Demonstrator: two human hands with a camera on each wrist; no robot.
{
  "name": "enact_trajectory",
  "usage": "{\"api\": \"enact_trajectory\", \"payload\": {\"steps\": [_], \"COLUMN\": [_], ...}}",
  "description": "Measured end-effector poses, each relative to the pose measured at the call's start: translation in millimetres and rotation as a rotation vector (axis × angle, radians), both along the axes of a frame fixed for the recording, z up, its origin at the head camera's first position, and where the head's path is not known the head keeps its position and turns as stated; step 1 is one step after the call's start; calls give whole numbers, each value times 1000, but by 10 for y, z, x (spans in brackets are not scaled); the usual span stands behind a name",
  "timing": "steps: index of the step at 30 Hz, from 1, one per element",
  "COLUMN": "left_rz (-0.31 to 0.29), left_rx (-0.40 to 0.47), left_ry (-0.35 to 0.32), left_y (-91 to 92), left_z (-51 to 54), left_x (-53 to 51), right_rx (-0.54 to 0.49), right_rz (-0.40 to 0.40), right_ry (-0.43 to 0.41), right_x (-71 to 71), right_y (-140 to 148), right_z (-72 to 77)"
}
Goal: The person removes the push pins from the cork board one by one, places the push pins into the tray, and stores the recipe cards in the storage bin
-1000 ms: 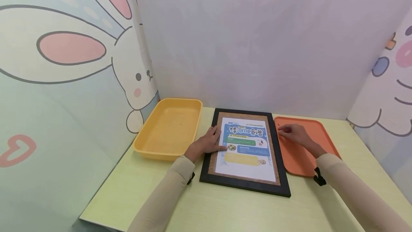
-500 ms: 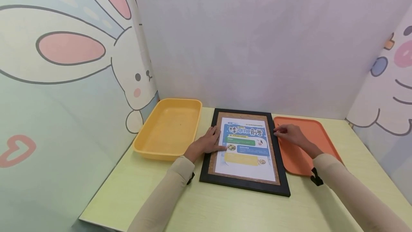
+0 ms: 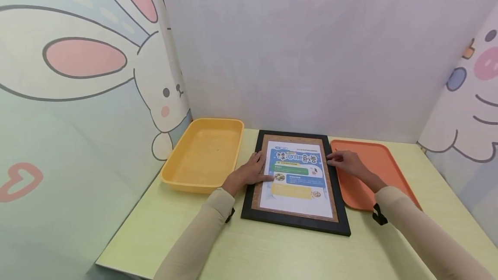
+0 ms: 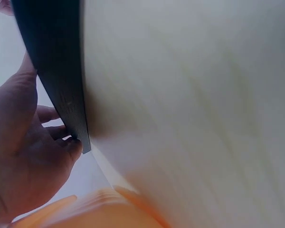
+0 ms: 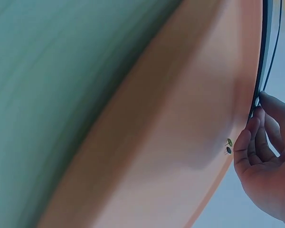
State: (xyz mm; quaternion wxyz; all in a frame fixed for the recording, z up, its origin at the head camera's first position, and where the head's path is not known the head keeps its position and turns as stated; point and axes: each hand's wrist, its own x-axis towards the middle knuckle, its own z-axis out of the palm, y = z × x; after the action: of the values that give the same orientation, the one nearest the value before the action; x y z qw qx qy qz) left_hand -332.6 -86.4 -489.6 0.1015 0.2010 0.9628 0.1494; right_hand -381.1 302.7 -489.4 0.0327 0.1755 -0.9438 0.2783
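A printed sheet (image 3: 297, 206) lies on a cork board (image 3: 282, 138) with a black frame (image 3: 295, 224), flat on the table. My left hand (image 3: 249, 172) rests across the board's left edge, fingers extended, its thumb on the paper. At the right side of the frame, my right hand (image 3: 347, 163) has its thumb and fingertips drawn together in a pinch. Whatever sits between those fingertips is tiny and hidden from the cameras. Two small thumbtacks (image 5: 229, 143), one green and one dark, lie on the orange tray (image 3: 379, 163) beside that hand.
A deep yellow tray (image 3: 186, 187) stands left of the board, close to the left forearm. The orange tray borders the board on the right. Behind everything rises a pale wall (image 3: 295, 55), with rabbit-printed panels (image 3: 78, 150) at the sides. The table (image 3: 280, 258) is pale yellow-green.
My right hand has moved left from over the orange tray to the board's right frame edge, fingertips still pinched. The left hand and the board have stayed in place.
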Motion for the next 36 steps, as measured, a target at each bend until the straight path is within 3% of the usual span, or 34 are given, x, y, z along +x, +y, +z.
{"api": "enact_trajectory", "payload": {"steps": [14, 21, 32, 36], "left_rz": [35, 51, 99, 131], "left_rx": [49, 32, 170, 180], "left_ry": [-10, 11, -9, -22], "left_y": [49, 57, 47, 68], "left_z": [20, 26, 11, 12], "left_x": [-8, 1, -13, -13], "right_rx": [1, -15, -36, -49], "right_rz": [30, 10, 15, 18], "right_ry": [30, 10, 26, 25], "right_x": [26, 76, 84, 86], "right_y": [-84, -117, -118, -109], "right_z": [-22, -18, -39, -59]}}
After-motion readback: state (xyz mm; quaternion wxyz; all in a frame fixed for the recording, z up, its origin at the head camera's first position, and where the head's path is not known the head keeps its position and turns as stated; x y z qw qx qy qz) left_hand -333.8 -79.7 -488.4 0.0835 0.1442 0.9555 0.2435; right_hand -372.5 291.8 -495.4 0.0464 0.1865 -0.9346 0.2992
